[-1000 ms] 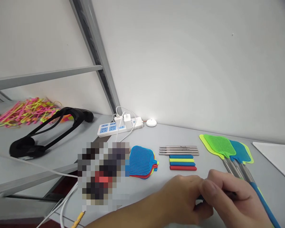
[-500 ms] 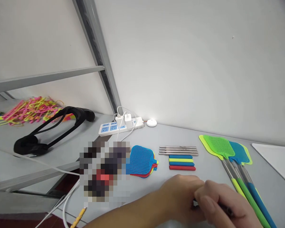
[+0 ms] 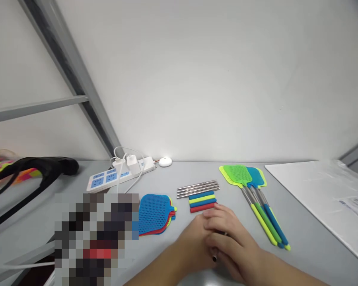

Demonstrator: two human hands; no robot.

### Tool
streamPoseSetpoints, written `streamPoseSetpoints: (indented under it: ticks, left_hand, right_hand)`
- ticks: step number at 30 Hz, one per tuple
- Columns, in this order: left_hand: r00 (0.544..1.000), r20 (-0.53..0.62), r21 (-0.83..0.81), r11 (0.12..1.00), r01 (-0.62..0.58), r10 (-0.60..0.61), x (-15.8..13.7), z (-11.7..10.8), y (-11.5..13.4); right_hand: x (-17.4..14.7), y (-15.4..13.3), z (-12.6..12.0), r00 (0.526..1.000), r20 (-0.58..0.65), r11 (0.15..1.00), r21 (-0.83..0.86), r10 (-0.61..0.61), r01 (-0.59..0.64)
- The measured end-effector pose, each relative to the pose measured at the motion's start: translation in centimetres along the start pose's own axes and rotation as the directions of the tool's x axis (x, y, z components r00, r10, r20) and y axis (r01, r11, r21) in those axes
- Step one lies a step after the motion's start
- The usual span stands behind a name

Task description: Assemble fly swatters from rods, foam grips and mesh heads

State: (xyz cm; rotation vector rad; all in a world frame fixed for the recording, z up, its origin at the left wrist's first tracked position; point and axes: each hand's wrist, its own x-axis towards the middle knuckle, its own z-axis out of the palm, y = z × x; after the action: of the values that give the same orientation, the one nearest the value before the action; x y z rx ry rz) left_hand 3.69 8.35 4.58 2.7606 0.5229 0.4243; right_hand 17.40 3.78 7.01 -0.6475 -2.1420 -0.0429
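Observation:
My left hand point(image 3: 193, 240) is closed in a fist low in the middle of the view, with my right hand point(image 3: 234, 242) folded over it. Both hold a thin metal rod point(image 3: 214, 258), of which only a dark hollow end and a sliver between my right fingers show. Just beyond my fingers are short handle grips point(image 3: 202, 201) in blue, yellow and red, and behind those, several silver rods point(image 3: 198, 188) side by side. Left of my hands lies a stack of fly swatter heads point(image 3: 153, 213), a blue one on top. Several assembled fly swatters point(image 3: 258, 202) rest to the right.
A white power strip point(image 3: 107, 179) with plugged-in chargers and a small white round case point(image 3: 165, 161) stand near the wall. A black headset-like frame point(image 3: 44, 171) is at left, beside a blurred-out patch. At right lies a flat white wrapped board point(image 3: 316, 190).
My view has turned to the right, so the table things appear further left. My right hand has shifted its fingers over the left, and the rod's end now points towards me.

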Motion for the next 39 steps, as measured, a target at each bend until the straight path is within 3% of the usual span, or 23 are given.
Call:
streamPoseSetpoints:
  ticks: [2,4,6,8,10,13,15,16,21,27,35,39]
  left_hand:
    - [0.993,-0.112,-0.058,0.997,-0.049,0.043,-0.5,-0.4,-0.3]
    - [0.965,-0.259,-0.077,0.995,-0.070,0.048,-1.0,-1.6,-0.8]
    - [0.943,-0.333,-0.012,1.000,0.001,-0.005,-1.6,-3.5,-1.2]
    - [0.949,-0.290,0.051,0.988,0.146,-0.126,-2.2,-5.7,-1.6]
    - [0.925,-0.207,0.114,0.932,0.345,-0.318,-3.0,-7.5,-1.9]
    - [0.795,-0.080,0.169,0.778,0.605,-0.601,-4.3,-9.0,-2.2]
    - [0.732,-0.049,0.164,0.717,0.677,-0.680,-5.2,-9.5,-2.4]
    - [0.723,-0.039,0.150,0.711,0.687,-0.690,-5.7,-9.7,-2.5]
    - [0.720,0.034,0.065,0.720,0.691,-0.693,-7.4,-10.1,-3.7]
    - [0.727,0.045,0.087,0.727,0.681,-0.686,-7.6,-9.1,-5.2]
    - [0.739,-0.021,0.149,0.728,0.669,-0.674,-7.0,-9.0,-5.7]
    - [0.783,-0.009,0.149,0.774,0.616,-0.622,-6.5,-8.9,-5.5]
  right_hand:
    - [0.2,-0.5,-1.4,0.998,0.029,0.997,0.053,0.056,-0.057]
    - [-0.2,-1.0,-2.6,0.976,0.077,0.978,0.039,0.204,-0.207]
    - [-1.2,-1.0,-3.3,0.954,0.069,0.953,-0.098,0.293,-0.285]
    - [-2.4,-0.5,-3.8,0.948,0.069,0.931,-0.226,0.310,-0.288]
    - [-3.5,0.3,-4.0,0.970,0.105,0.944,-0.275,0.217,-0.182]
    - [-4.2,1.1,-4.2,0.987,0.136,0.961,-0.274,0.080,-0.040]
    - [-4.3,1.1,-4.1,0.982,0.167,0.959,-0.279,0.088,-0.039]
    - [-4.3,0.9,-4.0,0.977,0.186,0.958,-0.283,0.105,-0.049]
    - [-4.6,0.5,-2.5,0.944,0.273,0.934,-0.348,0.184,-0.081]
    - [-4.7,1.0,-1.0,0.881,0.379,0.879,-0.470,0.283,-0.080]
    - [-4.8,1.5,-1.0,0.902,0.370,0.904,-0.424,0.223,-0.050]
    - [-5.3,1.9,-1.4,0.908,0.352,0.916,-0.395,0.227,-0.076]
